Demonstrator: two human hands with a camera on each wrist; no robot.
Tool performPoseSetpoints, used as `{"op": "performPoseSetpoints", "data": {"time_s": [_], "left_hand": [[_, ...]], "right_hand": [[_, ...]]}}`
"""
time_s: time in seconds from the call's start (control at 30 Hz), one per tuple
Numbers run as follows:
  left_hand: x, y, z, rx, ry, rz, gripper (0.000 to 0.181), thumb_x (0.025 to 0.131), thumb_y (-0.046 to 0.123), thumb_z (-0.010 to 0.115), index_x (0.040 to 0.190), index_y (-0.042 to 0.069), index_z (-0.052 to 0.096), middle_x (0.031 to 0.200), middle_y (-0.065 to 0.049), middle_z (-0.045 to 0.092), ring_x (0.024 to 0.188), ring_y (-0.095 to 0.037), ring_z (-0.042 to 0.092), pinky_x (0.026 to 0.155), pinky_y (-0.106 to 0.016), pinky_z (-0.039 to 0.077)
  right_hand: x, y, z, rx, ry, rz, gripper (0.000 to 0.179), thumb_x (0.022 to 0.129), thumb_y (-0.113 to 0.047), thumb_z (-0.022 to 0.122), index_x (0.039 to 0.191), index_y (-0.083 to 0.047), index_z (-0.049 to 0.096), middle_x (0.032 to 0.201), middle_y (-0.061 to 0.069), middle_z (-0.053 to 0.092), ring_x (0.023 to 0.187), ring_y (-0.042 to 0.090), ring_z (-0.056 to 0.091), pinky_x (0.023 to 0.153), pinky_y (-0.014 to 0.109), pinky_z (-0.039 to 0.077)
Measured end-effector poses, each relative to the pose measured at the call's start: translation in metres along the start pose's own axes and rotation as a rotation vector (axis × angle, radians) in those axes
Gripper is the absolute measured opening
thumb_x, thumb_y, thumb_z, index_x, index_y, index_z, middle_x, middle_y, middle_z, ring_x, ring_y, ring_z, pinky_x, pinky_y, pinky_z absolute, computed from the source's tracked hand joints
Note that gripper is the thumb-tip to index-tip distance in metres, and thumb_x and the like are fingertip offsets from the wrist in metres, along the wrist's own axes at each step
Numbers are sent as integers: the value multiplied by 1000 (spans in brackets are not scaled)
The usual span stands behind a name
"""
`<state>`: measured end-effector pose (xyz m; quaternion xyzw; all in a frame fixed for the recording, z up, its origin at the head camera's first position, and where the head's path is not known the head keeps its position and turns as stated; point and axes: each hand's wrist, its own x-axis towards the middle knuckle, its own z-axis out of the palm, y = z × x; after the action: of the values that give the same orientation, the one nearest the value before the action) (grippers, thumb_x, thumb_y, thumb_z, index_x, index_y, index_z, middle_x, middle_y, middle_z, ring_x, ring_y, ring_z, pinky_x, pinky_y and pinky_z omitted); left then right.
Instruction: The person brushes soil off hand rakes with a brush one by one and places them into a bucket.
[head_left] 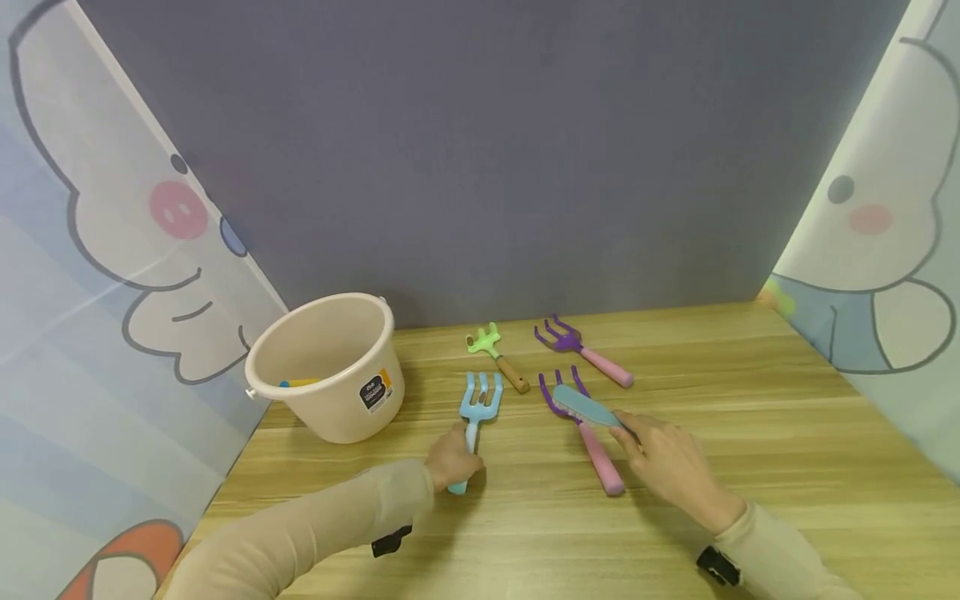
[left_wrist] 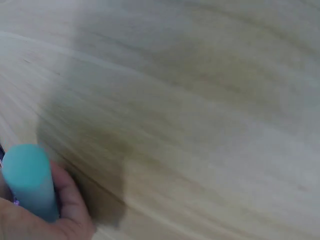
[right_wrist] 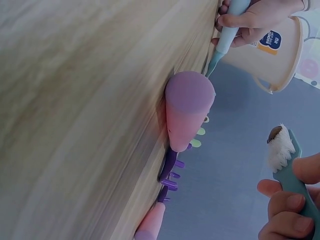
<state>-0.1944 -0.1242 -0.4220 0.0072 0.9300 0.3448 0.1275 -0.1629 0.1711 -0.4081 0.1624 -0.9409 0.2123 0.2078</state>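
Observation:
My left hand (head_left: pixel 452 458) grips the handle of a light blue hand rake (head_left: pixel 481 408), whose tines point away from me. In the left wrist view, the rounded teal end of its handle (left_wrist: pixel 29 172) stands out between thumb and fingers. My right hand (head_left: pixel 671 462) holds a teal brush (head_left: pixel 588 407) by its handle, the head above a purple hand rake with a pink handle (head_left: pixel 602 461). White bristles (right_wrist: pixel 281 150) show in the right wrist view. A second purple hand rake (head_left: pixel 606 367) and a small green rake with a wooden handle (head_left: pixel 513 374) lie farther back.
A cream bucket (head_left: pixel 382 367) stands at the left with blue and yellow things (head_left: pixel 300 382) partly visible inside. A dark grey panel (head_left: pixel 495 167) rises behind the wooden table (head_left: pixel 750 417). Cartoon-printed sheets (head_left: pixel 97 275) flank both sides.

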Motion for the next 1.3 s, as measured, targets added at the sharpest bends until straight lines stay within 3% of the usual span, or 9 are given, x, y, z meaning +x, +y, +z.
{"op": "performPoseSetpoints", "data": {"time_s": [0.07, 0.17, 0.27, 0.37, 0.6, 0.9, 1.13, 1.3], "left_hand": [[-1, -4, 0, -70, -23, -13, 56, 75, 4, 60, 126, -9, 39, 77, -13, 58, 58, -18, 55, 50, -28, 47], [-4, -10, 0, -242, -78, -50, 36, 80, 4, 54, 113, -9, 47, 62, -7, 53, 45, -12, 48, 41, -21, 42], [-6, -15, 0, -383, -110, -81, 11, 82, 5, 51, 90, -3, 50, 57, -2, 48, 44, -9, 44, 40, -18, 38], [-7, -18, 1, -457, -113, -100, 7, 83, 7, 50, 86, 1, 48, 59, 0, 44, 46, -8, 41, 41, -18, 37], [-7, -23, 5, -450, -92, -94, 7, 84, 8, 48, 88, 3, 47, 56, 1, 40, 45, -8, 36, 39, -18, 34], [-8, -24, 4, -384, -99, 30, 16, 88, 10, 44, 96, -3, 47, 55, 1, 40, 43, -8, 35, 39, -19, 31], [-11, -8, -3, -329, -33, 115, 18, 91, 11, 45, 96, -5, 50, 54, 1, 41, 41, -9, 37, 36, -20, 33], [-18, 7, -4, -194, 28, 226, 12, 90, 11, 50, 89, -1, 53, 58, 1, 43, 46, -9, 38, 38, -20, 33]], "right_hand": [[0, 0, 1, -2, 0, -1, 28, 86, -18, 61, 109, -2, 65, 76, 4, 62, 45, 3, 28, 39, 19, 25], [-1, 0, 2, -1, 0, -9, 28, 86, -17, 61, 108, -2, 65, 74, 3, 61, 45, 2, 28, 38, 18, 25], [-1, 0, 3, 1, -3, -13, 28, 86, -18, 61, 108, -1, 65, 70, 1, 58, 44, 1, 26, 38, 18, 25], [-1, 0, 3, 5, -2, -3, 28, 86, -17, 61, 108, -1, 65, 66, -1, 55, 44, 2, 26, 38, 18, 24], [-2, 2, 2, 16, 5, -15, 26, 86, -16, 61, 107, -1, 65, 59, -6, 45, 43, 0, 24, 37, 18, 24], [-1, 2, 3, 18, -2, -6, 26, 86, -16, 61, 107, -2, 65, 56, -8, 41, 42, 0, 24, 36, 18, 24], [2, -1, 1, 24, -7, -7, 12, 87, -16, 61, 90, -5, 64, 54, -10, 35, 43, 0, 25, 36, 17, 24], [4, -4, 0, 26, 18, -11, 11, 87, -17, 61, 86, -6, 62, 53, -10, 34, 43, 0, 25, 37, 17, 24]]}}
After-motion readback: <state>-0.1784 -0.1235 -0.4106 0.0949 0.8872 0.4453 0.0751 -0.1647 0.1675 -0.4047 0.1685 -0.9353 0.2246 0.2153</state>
